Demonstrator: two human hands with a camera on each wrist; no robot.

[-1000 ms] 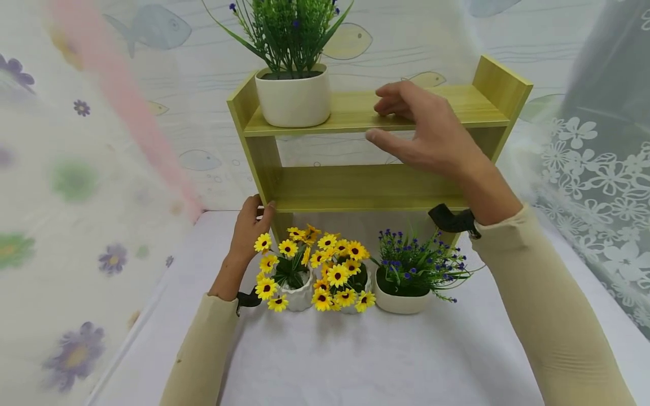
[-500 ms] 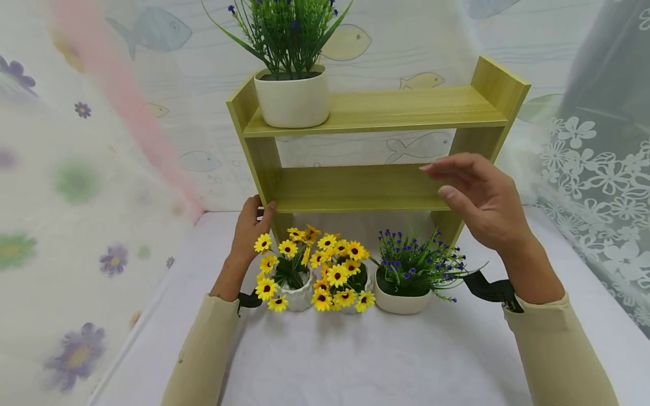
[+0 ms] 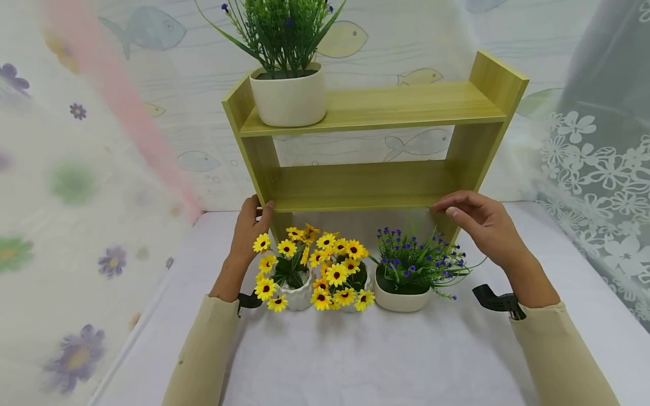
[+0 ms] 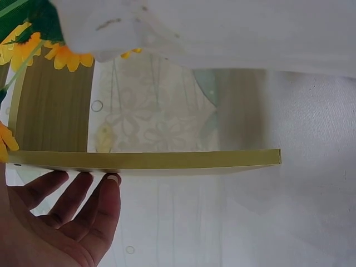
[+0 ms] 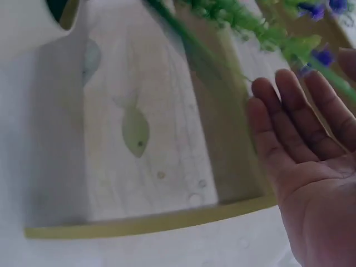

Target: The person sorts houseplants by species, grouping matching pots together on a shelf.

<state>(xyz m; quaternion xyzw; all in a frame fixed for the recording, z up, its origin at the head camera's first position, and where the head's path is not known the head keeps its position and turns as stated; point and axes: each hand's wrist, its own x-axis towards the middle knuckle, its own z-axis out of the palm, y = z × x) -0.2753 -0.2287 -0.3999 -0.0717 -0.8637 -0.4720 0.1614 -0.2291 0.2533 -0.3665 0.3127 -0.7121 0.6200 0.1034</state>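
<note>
A two-tier wooden shelf (image 3: 365, 183) stands upright at the back of the white table. My left hand (image 3: 247, 231) holds its left side panel, with the thumb at the front edge; in the left wrist view the left fingers (image 4: 105, 206) touch the panel's outer face. My right hand (image 3: 479, 223) is beside the right side panel, thumb and fingers apart. The right wrist view shows these right fingers (image 5: 295, 117) fairly straight near the panel and holding nothing; contact is unclear. A white oval pot (image 3: 289, 101) of tall green plants sits on the top board's left end.
In front of the shelf stand two white pots of yellow flowers (image 3: 264, 288) (image 3: 337, 274) and a low white oval pot (image 3: 401, 300) with purple-flowered greenery (image 3: 413, 256). Patterned curtain hangs behind and at left; lace (image 3: 604, 152) hangs at right.
My right hand has come down from the top board, first out to the right, then to the lower board's right end. My left hand has stayed on the left panel.
</note>
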